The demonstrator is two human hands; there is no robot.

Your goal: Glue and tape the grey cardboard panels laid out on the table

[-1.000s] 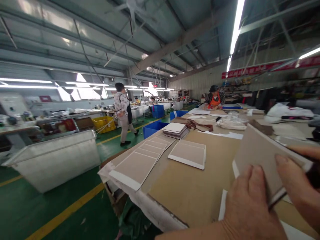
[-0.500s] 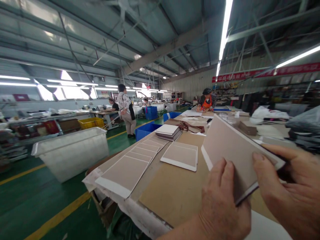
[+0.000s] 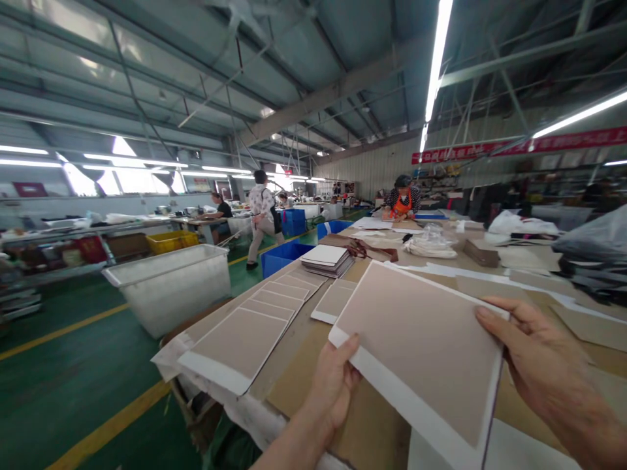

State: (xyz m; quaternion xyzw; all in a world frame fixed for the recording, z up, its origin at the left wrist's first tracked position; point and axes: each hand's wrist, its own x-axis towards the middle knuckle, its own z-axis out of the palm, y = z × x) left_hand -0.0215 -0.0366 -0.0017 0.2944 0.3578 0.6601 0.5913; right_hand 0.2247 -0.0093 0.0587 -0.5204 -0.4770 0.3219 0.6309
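Note:
Between my two hands is a beige panel with white borders, tilted above the table. My left hand pinches its left corner, thumb on top. At its upper right corner, my right hand grips the edge with the thumb on the face. Beyond the panel, similar beige panels lie partly hidden by it. To the left, several overlapping panels are fanned along the table edge. A stack of panels sits behind them.
The worktable has brown board on top. A white wheeled bin and a blue bin stand left of it. One person walks in the aisle; another in an orange apron works at the far end. Plastic bags lie right.
The panel has turned flatter, its beige face now broadly visible. My left hand has moved left to its corner and my right hand to the upper right. The person in the aisle has stepped right.

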